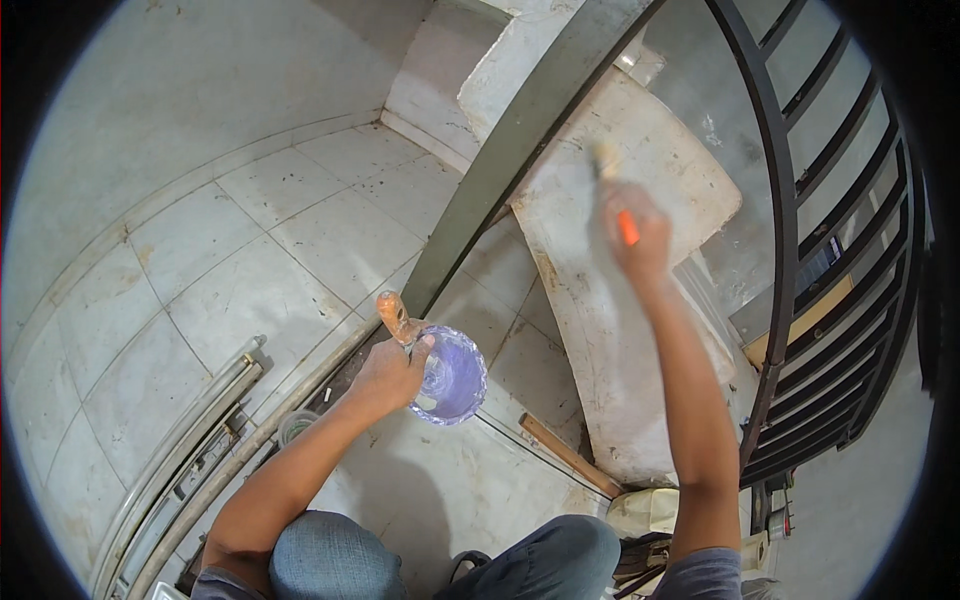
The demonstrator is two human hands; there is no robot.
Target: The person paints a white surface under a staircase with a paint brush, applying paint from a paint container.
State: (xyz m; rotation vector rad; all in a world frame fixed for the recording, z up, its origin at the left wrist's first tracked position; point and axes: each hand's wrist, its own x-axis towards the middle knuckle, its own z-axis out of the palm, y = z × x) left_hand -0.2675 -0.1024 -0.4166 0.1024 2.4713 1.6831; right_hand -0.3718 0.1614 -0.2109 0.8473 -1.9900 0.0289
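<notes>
My left hand [383,376] is closed round the rim of a small purple bowl [460,372] with whitish smears inside. The same hand also holds a tool with a worn orange-brown handle [393,312], pointing up past the thumb; its working end is hidden. Farther off to the right, my right hand [642,240] grips a brush, its pale bristles [606,158] blurred and its orange handle end [628,228] sticking out of the fist. The brush is over a stained off-white slab [575,275]; whether the bristles touch it, I cannot tell.
A grey-green metal beam [500,165] crosses diagonally between my hands. Dark curved railing bars [780,200] stand on the right. Metal tubes [190,450] lie at the lower left on the tiled floor [240,285]. A wooden stick [568,455] lies near my knees.
</notes>
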